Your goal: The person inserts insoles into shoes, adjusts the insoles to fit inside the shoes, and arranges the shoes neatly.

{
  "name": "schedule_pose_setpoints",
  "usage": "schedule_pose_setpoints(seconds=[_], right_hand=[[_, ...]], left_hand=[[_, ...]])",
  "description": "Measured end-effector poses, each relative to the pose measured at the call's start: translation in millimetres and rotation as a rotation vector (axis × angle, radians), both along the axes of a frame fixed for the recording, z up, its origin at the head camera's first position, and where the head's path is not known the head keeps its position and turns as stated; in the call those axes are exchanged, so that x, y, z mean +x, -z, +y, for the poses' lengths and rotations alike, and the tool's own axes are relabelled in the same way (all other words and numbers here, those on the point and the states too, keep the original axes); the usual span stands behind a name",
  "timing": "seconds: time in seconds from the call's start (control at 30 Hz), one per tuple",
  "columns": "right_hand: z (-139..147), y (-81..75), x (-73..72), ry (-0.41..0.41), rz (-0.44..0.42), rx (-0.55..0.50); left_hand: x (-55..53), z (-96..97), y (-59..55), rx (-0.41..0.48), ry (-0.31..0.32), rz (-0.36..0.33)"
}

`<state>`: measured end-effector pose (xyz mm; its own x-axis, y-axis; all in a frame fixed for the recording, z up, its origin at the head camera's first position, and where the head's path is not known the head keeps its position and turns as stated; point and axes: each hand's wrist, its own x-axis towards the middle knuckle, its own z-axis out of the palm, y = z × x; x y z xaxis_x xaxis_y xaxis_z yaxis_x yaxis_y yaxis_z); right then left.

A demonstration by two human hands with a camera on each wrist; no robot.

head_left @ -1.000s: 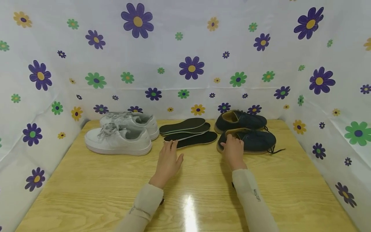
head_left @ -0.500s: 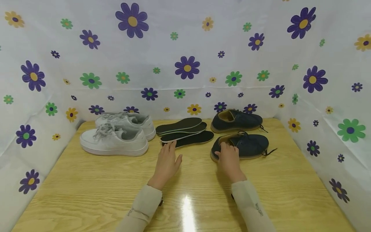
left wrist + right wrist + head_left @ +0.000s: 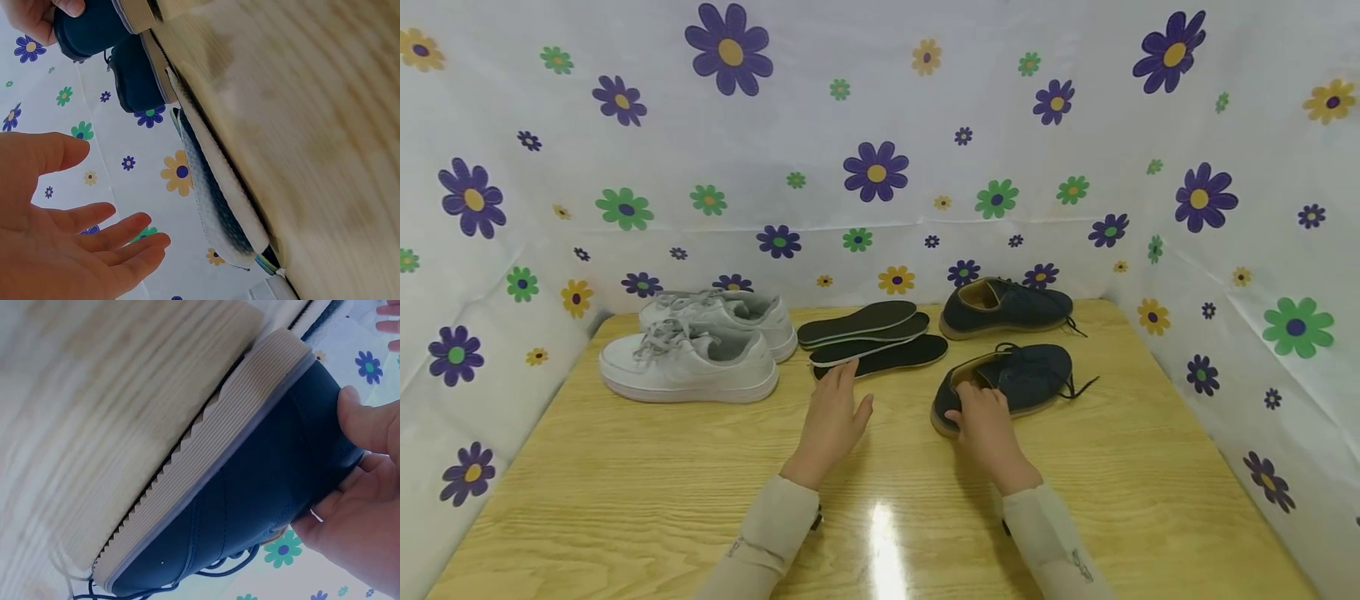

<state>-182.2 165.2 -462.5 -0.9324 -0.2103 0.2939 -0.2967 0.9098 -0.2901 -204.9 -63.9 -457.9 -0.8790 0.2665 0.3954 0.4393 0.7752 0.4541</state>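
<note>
My right hand (image 3: 988, 425) grips the heel collar of the nearer navy lace-up shoe (image 3: 1037, 379), fingers inside the opening and thumb outside. In the right wrist view the thumb presses the heel of this shoe (image 3: 250, 469), and its tan ridged sole lies along the table. The other navy shoe (image 3: 1007, 307) stands just behind. My left hand (image 3: 829, 425), its fingers extended and apart, is at the near edge of the dark insoles (image 3: 895, 357). In the left wrist view the palm of my left hand (image 3: 75, 231) holds nothing, and the insoles (image 3: 219, 187) lie beyond the fingertips.
A pair of white sneakers (image 3: 688, 367) stands at the left of the wooden table (image 3: 625, 492). More insoles (image 3: 857, 323) lie stacked between the two pairs. A flowered white cloth (image 3: 820, 108) walls the table at the back and both sides.
My right hand has drawn the nearer navy shoe toward me and slightly left, heel first, so it has turned and parted from its mate. The left hand has hardly moved.
</note>
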Motion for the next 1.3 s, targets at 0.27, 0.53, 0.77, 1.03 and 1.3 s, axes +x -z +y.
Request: schedule_pose_setpoints(seconds=[0.27,0.53,0.77,1.03,1.3], right_hand=[[2,-0.9,8.5,-0.090,0.014,-0.019],[7,-0.5,15.0,-0.201,0.013,-0.048],[15,-0.6,21.9,-0.320,0.038,-0.031],[27,-1.9,25.8,-0.427,-0.006,-0.009],[40,0.2,28.5,-0.554,-0.053,-0.056]], left_hand=[[2.2,14.3,-13.3,0.051,0.033,-0.153],[4.4,30.3,-26.0,0.034,0.070,-0.274],[1.4,49.9,-32.6,0.025,0.179,-0.258],[-10.2,79.1,-43.0,0.006,0.260,-0.352],[-20.6,103.1,-37.3,-0.068,0.261,-0.356]])
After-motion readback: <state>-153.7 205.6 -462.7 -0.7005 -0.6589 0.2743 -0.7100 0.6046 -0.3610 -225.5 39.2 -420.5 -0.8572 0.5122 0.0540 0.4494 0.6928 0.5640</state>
